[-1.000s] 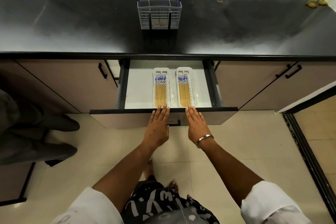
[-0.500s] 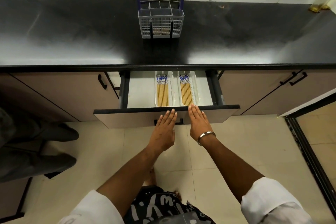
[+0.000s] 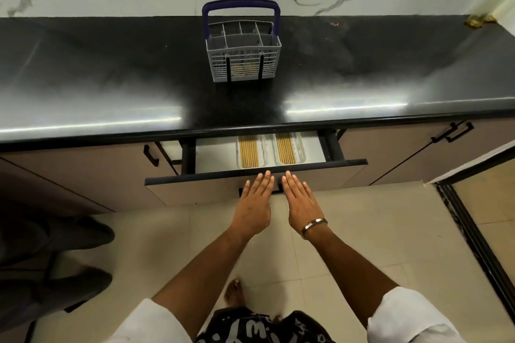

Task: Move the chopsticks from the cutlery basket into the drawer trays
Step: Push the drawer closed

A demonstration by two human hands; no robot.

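Black tabletop [image 3: 111, 78] is carrying the cutlery basket [image 3: 243, 50] near the wall. Below, the drawer [image 3: 250, 184] is standing partly open, chopsticks [image 3: 249, 152] lying in two trays [image 3: 263, 152]. Left hand [image 3: 255, 203] and right hand [image 3: 299, 203], fingers straight, are pressing flat against its front.

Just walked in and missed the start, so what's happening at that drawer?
A person has both palms flat on the drawer front, left hand and right hand side by side, fingers straight. The drawer is only partly open. Two white trays inside hold rows of chopsticks. The cutlery basket stands on the black counter, its top compartments looking empty.
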